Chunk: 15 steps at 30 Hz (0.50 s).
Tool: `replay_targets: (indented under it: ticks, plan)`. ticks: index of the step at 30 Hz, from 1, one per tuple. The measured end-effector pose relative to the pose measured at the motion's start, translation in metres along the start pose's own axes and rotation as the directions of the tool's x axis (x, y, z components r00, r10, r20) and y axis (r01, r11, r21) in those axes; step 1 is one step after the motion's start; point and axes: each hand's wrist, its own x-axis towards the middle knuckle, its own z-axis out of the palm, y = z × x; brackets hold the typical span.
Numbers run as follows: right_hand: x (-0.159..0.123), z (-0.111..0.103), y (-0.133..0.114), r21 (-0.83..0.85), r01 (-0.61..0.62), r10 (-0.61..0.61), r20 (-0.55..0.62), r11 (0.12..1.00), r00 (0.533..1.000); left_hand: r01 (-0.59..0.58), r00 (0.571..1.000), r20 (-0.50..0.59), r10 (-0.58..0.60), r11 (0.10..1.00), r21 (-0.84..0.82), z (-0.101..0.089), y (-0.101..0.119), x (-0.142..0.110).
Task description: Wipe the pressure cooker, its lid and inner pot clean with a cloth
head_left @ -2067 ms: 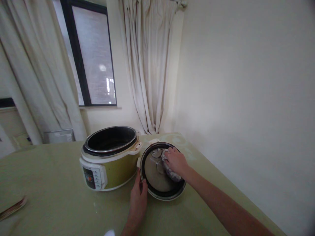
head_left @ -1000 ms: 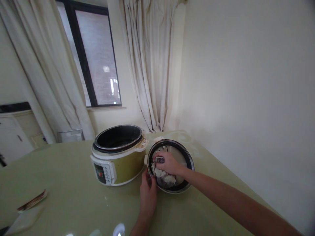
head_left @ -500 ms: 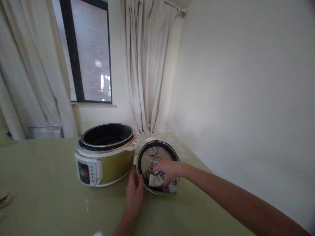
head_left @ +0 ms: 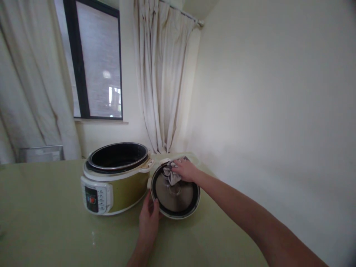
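Note:
A round pressure cooker lid (head_left: pixel 174 200) leans with its metal inner face and black sealing ring toward me. My left hand (head_left: pixel 149 217) grips the lid's lower left rim, thumb in front and fingers partly hidden behind. A crumpled patterned cloth (head_left: pixel 172 177) is bunched under my right hand (head_left: pixel 185 169), whose fingers press it on the lid's upper edge. Left of the lid stands the electric pressure cooker (head_left: pixel 125 193), green and white, uncovered, with its dark inner pot showing and a control panel on the front.
Everything stands on a glossy green table (head_left: pixel 55 230). A white wall (head_left: pixel 264 111) rises on the right. Behind the table hang pale curtains (head_left: pixel 161 74) beside a dark-framed window (head_left: pixel 100 63). A grey box-like object (head_left: pixel 41 153) shows at the back left.
My right hand has moved the cloth up from the lid's lower part to its top edge, uncovering the middle and bottom of the inner face. My left hand stays on the rim.

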Motion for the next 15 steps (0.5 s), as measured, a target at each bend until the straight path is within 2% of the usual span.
replay_targets:
  ticks: [3, 7, 9, 10, 11, 12, 13, 15]
  plan:
    - [-0.007, 0.010, -0.002, 0.098, -0.083, 0.076, 0.077, 0.992, 0.994, 0.043, 0.998, -0.036, -0.043, 0.999, -0.013, 0.003, 0.003, 0.000]
    - [-0.020, 0.007, 0.006, 0.242, -0.167, 0.121, 0.194, 0.956, 0.974, 0.052, 0.998, -0.042, -0.052, 0.999, -0.006, 0.002, 0.000, 0.004]
    - [-0.031, 0.005, 0.015, 0.411, -0.167, 0.097, 0.185, 0.896, 0.978, 0.046, 0.999, -0.029, -0.045, 0.999, 0.025, 0.000, -0.003, 0.006]
    - [-0.038, 0.007, 0.019, 0.529, -0.163, 0.105, 0.137, 0.833, 0.985, 0.034, 0.999, -0.026, -0.033, 0.998, 0.057, -0.002, -0.004, 0.006]
    - [-0.047, 0.010, 0.022, 0.657, -0.162, 0.154, 0.072, 0.736, 0.986, 0.010, 1.000, -0.029, -0.007, 0.995, 0.101, -0.003, -0.006, 0.007]
    - [-0.058, 0.017, 0.023, 0.784, -0.165, 0.252, 0.010, 0.599, 0.968, -0.030, 0.999, -0.033, 0.036, 0.988, 0.153, -0.004, -0.007, 0.007]
    - [-0.069, 0.025, 0.022, 0.894, -0.153, 0.393, -0.028, 0.422, 0.919, -0.083, 0.995, -0.036, 0.092, 0.974, 0.212, -0.005, -0.008, 0.008]
    - [-0.093, 0.048, 0.015, 0.999, -0.038, 0.671, 0.026, 0.004, 0.741, -0.188, 0.977, -0.031, 0.210, 0.924, 0.333, -0.006, -0.010, 0.007]
